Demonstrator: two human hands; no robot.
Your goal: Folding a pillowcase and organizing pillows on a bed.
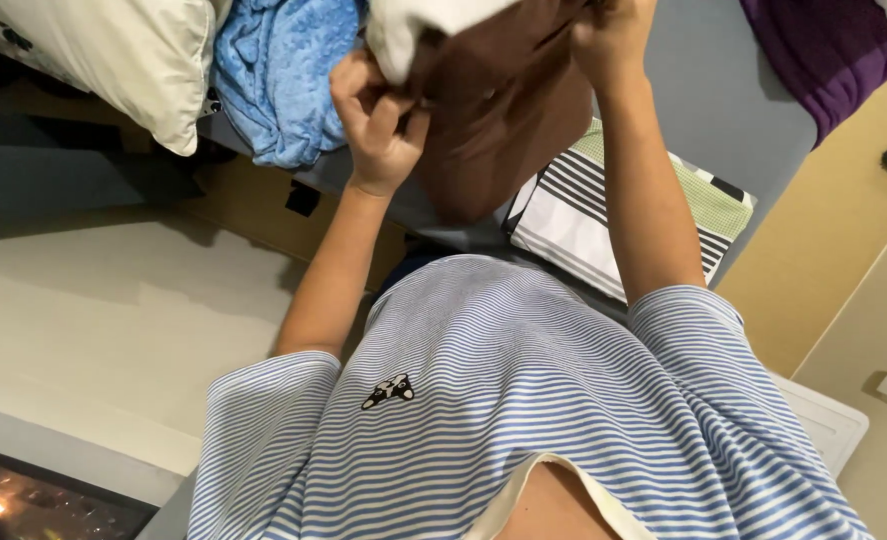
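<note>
The bed, covered in a grey sheet, is the largest thing in view and carries everything else. On it lie a cream pillow at the far left, a crumpled blue blanket beside it, a purple cloth at the far right, and a folded striped cloth of black, white and green near the bed's edge.

Held up above the bed between the 2 hands is a brown garment, with a white cloth bunched against its upper left. It hangs in loose folds, so it looks soft, light and limp; it should drape rather than hold shape, and is best taken at an edge or hem with both hands.

The left hand has its grip closed, fingers pinching the brown fabric's left edge. The right hand is closed too, bunching the upper right edge.

No containers show in this view.
</note>
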